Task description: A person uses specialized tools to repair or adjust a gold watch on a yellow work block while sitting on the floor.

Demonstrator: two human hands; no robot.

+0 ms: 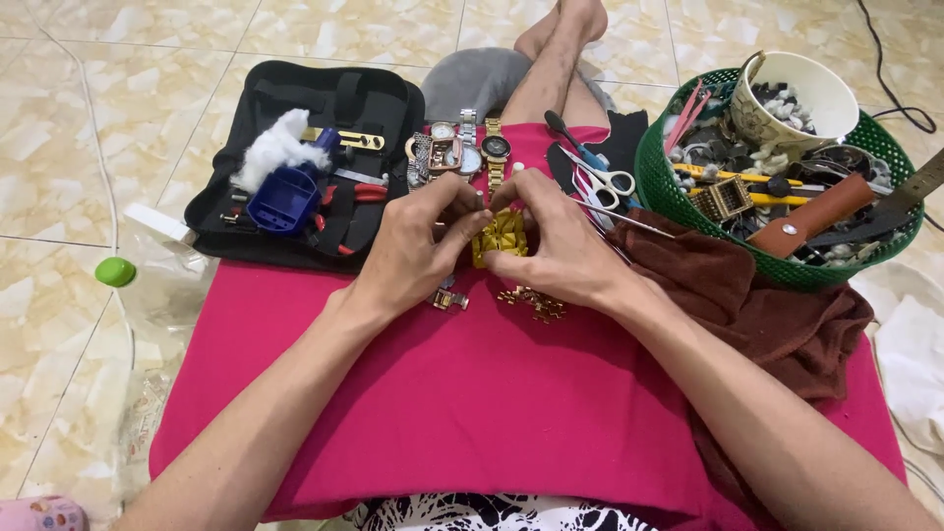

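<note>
Both hands, left hand (pixel 418 241) and right hand (pixel 556 246), pinch closed on the gold watch band (pixel 501 236)

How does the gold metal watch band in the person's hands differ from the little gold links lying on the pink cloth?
The gold metal watch band is one joined, bunched piece, pinched between the left hand and the right hand. The loose gold links are small separate bits, scattered and untouched on the pink cloth. The band looks brighter yellow; the links darker. Both are gold-coloured metal.
</note>
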